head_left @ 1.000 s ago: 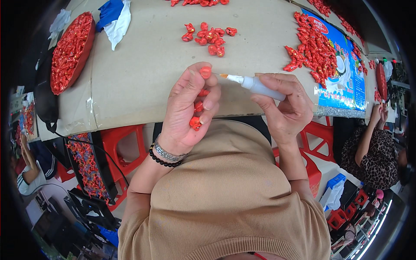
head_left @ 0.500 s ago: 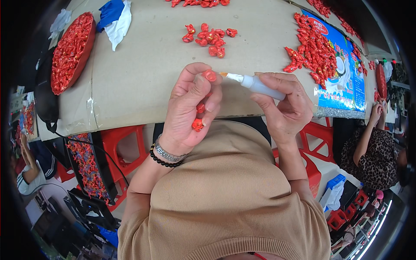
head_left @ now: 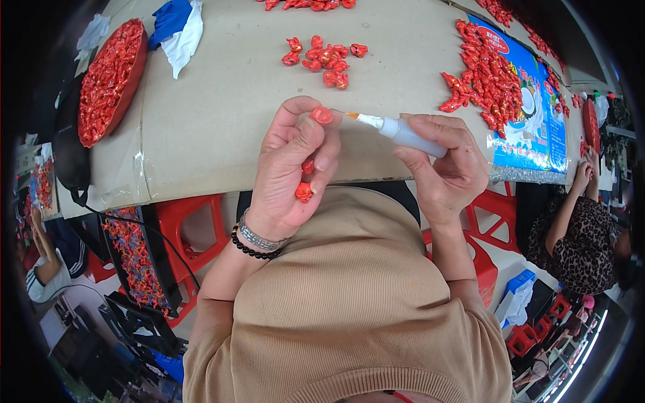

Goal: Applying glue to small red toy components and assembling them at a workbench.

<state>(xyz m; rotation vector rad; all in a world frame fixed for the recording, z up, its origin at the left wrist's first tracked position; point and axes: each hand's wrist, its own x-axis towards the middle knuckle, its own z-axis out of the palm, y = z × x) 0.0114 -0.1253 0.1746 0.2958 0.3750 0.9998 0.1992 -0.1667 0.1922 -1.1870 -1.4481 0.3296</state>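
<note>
Between thumb and forefinger, my left hand (head_left: 295,158) pinches a small red figurine (head_left: 322,115). More red pieces (head_left: 304,193) are tucked against its palm and curled fingers. My right hand (head_left: 447,161) is closed around a translucent white squeeze bottle (head_left: 415,138) with a thin, orange-tipped nozzle (head_left: 354,115). The nozzle points left toward the pinched figurine, a small gap away from it. Beyond my hands, a loose group of shiny red figurines (head_left: 329,59) lies on the cardboard-covered table (head_left: 228,87).
At the left stands a red bowl (head_left: 127,111) heaped with red figurines, near a blue-and-white cloth (head_left: 178,33). A pile of red figurines (head_left: 487,77) lies on a blue printed sheet (head_left: 544,144) at the right. Co-workers sit at both sides; one wears leopard print (head_left: 571,242).
The bottle in my right hand has drawn back slightly to the right, widening the gap at the nozzle. My left hand has shifted a little left with the figurine.
</note>
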